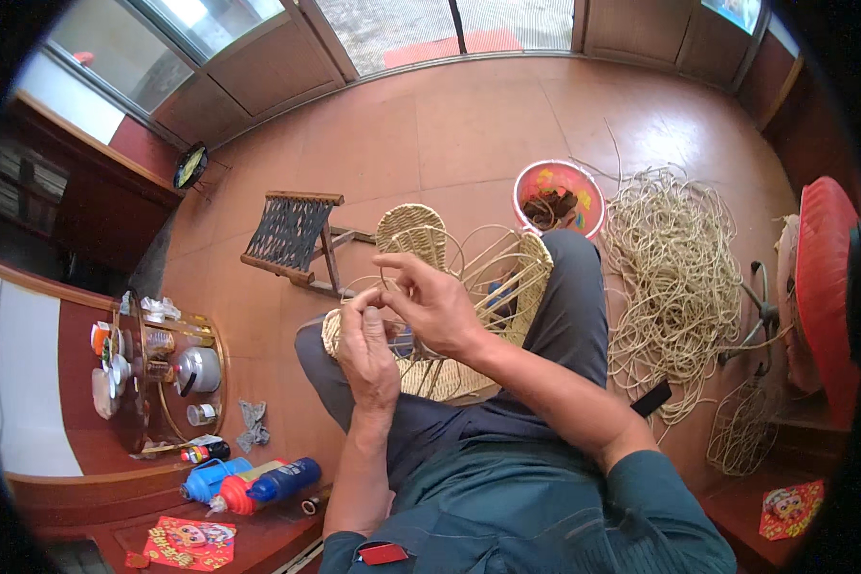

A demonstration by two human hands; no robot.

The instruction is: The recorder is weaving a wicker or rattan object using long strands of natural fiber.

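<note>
A woven wicker piece (412,230) with rounded, tightly woven lobes rests across my lap. Loose, stiff tan strands (500,287) span and loop between its sides. My left hand (367,352) is closed at the piece's left part, thumb and fingertips pinched on a thin strand. Beside it, my right hand (432,304) reaches over from the right, its thumb and fingers closed near the same strand, fingertips almost touching the left ones. The strand's exact path between the fingers is partly hidden. The hands cover some of the weaving behind them.
A folding stool (292,234) with a black woven seat stands ahead on the left. A pink basin (598,206) holds brown material. To its right lies a heap of tan cord (674,277), near a red chair (825,287). Thermos flasks (285,479) and a shelf rack (222,383) stand at left.
</note>
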